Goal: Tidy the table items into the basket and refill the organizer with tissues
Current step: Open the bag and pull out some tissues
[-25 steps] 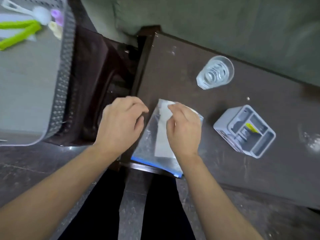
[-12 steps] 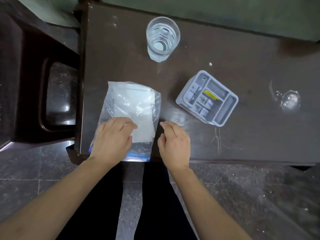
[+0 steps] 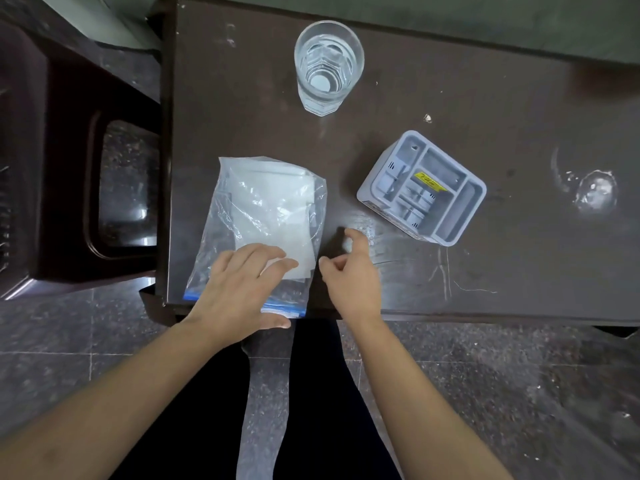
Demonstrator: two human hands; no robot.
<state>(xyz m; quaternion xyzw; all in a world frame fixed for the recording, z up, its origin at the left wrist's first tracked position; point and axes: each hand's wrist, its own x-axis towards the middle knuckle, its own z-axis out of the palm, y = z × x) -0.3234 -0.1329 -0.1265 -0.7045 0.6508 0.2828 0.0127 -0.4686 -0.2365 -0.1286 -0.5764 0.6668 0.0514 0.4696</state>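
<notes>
A clear zip bag with a blue seal holds white tissues and lies on the dark table near its front left corner. My left hand rests flat on the bag's lower end, fingers spread over the plastic, thumb at the table's front edge. My right hand hovers just right of the bag, fingers loosely curled and apart, holding nothing. A grey compartmented organizer with a yellow label inside stands to the right of the bag. The basket is out of view.
A clear drinking glass stands at the back of the table. A wet smear marks the table's right side. A dark plastic chair sits left of the table. My legs are below the front edge.
The view swung right off the grey basket. My right hand came off the bag and now sits beside it; my left hand slid down onto the bag's sealed end.
</notes>
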